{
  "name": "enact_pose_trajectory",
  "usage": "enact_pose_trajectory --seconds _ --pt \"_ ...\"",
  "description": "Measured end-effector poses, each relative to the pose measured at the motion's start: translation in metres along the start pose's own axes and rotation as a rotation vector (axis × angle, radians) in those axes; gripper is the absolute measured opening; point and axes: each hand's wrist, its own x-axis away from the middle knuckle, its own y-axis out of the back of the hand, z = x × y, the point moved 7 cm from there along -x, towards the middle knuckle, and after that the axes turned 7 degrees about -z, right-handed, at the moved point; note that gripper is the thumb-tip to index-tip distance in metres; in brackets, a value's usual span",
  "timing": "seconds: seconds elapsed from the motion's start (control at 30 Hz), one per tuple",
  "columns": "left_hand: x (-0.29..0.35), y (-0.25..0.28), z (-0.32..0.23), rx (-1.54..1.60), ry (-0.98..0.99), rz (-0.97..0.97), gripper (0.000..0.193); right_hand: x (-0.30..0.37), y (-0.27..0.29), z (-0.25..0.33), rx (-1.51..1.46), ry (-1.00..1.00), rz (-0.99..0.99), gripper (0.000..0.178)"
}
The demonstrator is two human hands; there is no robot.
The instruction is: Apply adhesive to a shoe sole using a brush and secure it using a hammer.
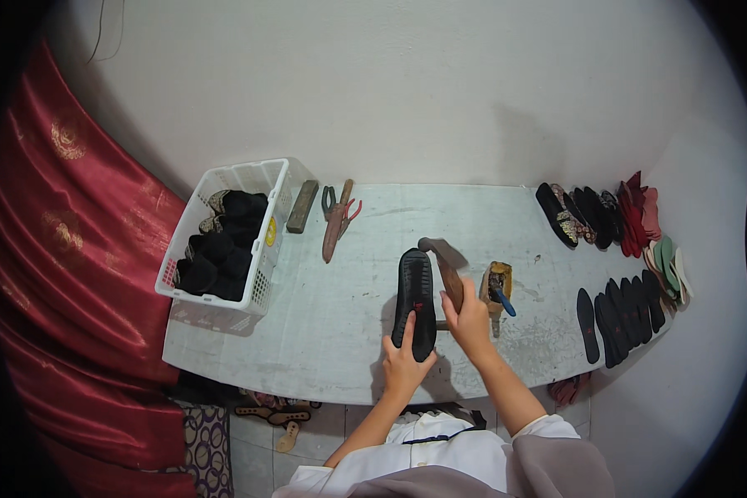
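Over the front middle of the table, my left hand (405, 365) grips the near end of a black shoe (416, 278). Its long face points up, and my index finger lies beside a small red mark on it. My right hand (471, 325) is wrapped round the wooden handle of a hammer (450, 280). The hammer's dark head sits close to the shoe's far right edge; whether they touch I cannot tell. A dark bar (442, 326) shows between my hands, mostly hidden. Just right of the hammer stands a small container (498, 272) with a blue-handled brush (504, 304) in it.
At the left, a white basket (266, 286) holds black shoes. Beside it lie a block (303, 206), pliers (329, 199) and a tool in a brown sheath (334, 234). Finished-looking shoes (559, 217) and black insoles (610, 324) line the right side. A red curtain (83, 266) hangs left.
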Motion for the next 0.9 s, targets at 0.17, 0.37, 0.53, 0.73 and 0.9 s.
enact_pose_trajectory --seconds 0.17,0.37,0.53,0.73,0.9 --pt "-0.002 0.001 0.001 0.000 -0.005 -0.013 0.090 0.006 -0.006 -0.006 0.049 -0.044 0.161 0.036" --pt "-0.001 -0.003 0.003 -0.003 0.000 0.021 0.094 0.021 0.005 -0.006 0.066 -0.017 -0.004 0.031" --pt "-0.002 -0.003 0.003 -0.044 0.010 0.035 0.093 0.012 0.015 0.014 -0.098 0.029 -0.042 0.033" --pt "-0.003 -0.002 0.006 -0.025 -0.008 0.010 0.092 0.013 -0.010 0.009 0.049 -0.062 0.217 0.033" --pt "-0.002 -0.003 0.003 -0.004 -0.025 0.024 0.092 0.027 -0.001 -0.007 -0.064 0.030 -0.060 0.032"
